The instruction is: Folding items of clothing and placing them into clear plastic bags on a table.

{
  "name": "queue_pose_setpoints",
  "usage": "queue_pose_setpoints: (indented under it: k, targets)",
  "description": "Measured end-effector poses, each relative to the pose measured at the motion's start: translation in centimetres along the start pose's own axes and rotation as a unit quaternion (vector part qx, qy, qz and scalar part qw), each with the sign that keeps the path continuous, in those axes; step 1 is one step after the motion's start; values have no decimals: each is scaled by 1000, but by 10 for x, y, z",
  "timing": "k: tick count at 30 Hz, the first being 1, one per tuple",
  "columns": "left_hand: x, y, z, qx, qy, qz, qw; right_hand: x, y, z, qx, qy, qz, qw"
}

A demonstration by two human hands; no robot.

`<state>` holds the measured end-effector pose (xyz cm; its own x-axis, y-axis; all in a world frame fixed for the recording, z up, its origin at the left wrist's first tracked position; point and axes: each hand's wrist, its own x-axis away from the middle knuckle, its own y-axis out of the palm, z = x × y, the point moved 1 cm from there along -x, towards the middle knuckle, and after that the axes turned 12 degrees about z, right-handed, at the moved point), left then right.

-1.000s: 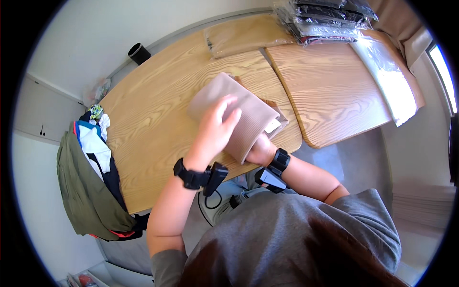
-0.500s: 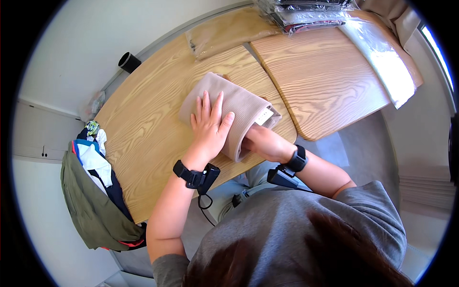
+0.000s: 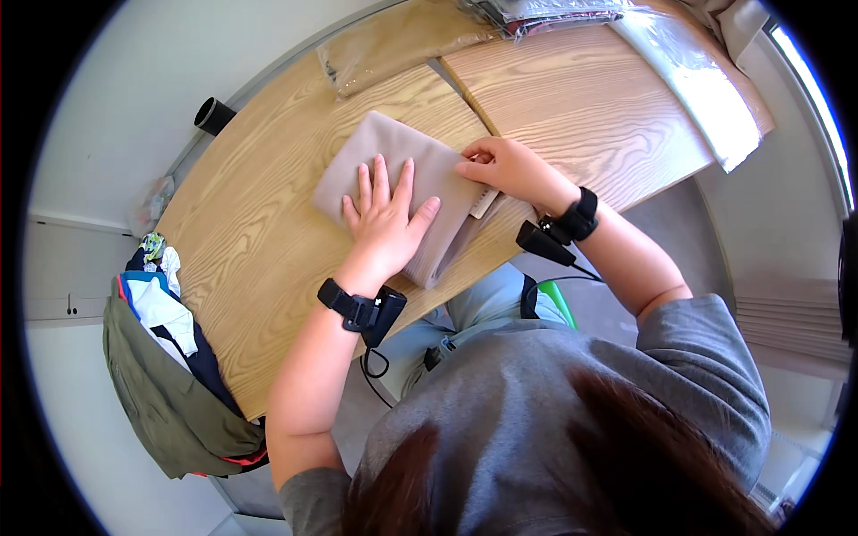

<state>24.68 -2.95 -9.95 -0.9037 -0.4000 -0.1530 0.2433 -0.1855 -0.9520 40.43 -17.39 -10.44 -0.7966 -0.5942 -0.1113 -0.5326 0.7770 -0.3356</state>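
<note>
A folded beige garment (image 3: 384,138) of ribbed cloth lies on the wooden table in front of me, its layers showing along the near right edge. My left hand (image 3: 384,230) rests flat on top of it, fingers spread. At the garment's right corner, my right hand (image 3: 523,176) has its fingers curled and pinches the edge of the cloth between thumb and forefinger. Just below those fingers, a pale label (image 3: 483,203) sticks out from the fold. Both wrists wear black strapped devices.
Clear plastic bags (image 3: 402,45) lie along the table's far side, beside a stack of bagged garments (image 3: 559,11). Another clear bag (image 3: 693,80) reaches toward the right. Heaped clothes (image 3: 165,384) hang over the left edge. A black cylinder (image 3: 214,116) stands by the wall.
My right hand has come out of the garment's open fold and moved up to its right corner, pinching the edge. The garment now lies flatter; my left hand stays on top.
</note>
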Motion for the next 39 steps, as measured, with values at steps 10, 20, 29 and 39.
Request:
queue_pose_setpoints:
  k: [10, 20, 29, 39]
  targets:
    - [-3, 0, -28, 144, 8, 43, 989, -14, -8, -29, -182, 307, -186, 915]
    - [5, -17, -14, -38, 94, -7, 995, -2, -11, 5, -143, 262, -154, 942]
    - [-4, -11, -22, -55, 97, -6, 994, 23, -4, -10, -24, 169, -84, 982]
    - [16, -13, -73, 584, -362, 270, 674, 63, 17, -5, 243, -265, -25, 933]
